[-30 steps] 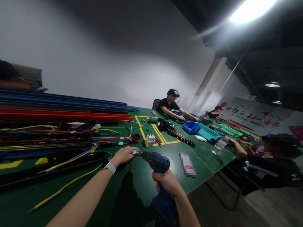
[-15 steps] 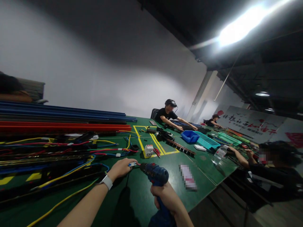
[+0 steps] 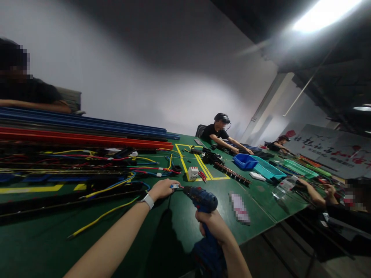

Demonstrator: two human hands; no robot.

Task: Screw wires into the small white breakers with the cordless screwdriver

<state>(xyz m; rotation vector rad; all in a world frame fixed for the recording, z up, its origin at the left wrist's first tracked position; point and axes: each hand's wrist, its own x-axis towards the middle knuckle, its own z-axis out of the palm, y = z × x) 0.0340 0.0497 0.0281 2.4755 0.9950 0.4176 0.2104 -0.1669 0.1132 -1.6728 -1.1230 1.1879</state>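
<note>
My right hand (image 3: 213,224) is wrapped round the grip of a blue cordless drill (image 3: 203,199), which points left. The drill's bit reaches the end of a small white and blue block (image 3: 175,186), possibly an electrical part. My left hand (image 3: 162,188), with a watch on its wrist, pinches that block at the table top. Whether the bit sits in a screw cannot be made out. Just beyond stands a white circuit breaker (image 3: 193,173) with red and white on its top. Short red wires (image 3: 202,176) lie beside the breaker.
Coloured cables (image 3: 113,189) and long red rails (image 3: 87,138) cover the left of the green table (image 3: 139,239). A copper strip (image 3: 232,172), blue bin (image 3: 245,161), teal tray (image 3: 268,168) and plastic bottle (image 3: 285,187) lie to the right. Co-workers sit around.
The view has swung left, so everything sits further right in it and more of the person at far left shows. Both hands keep hold of the drill and the block.
</note>
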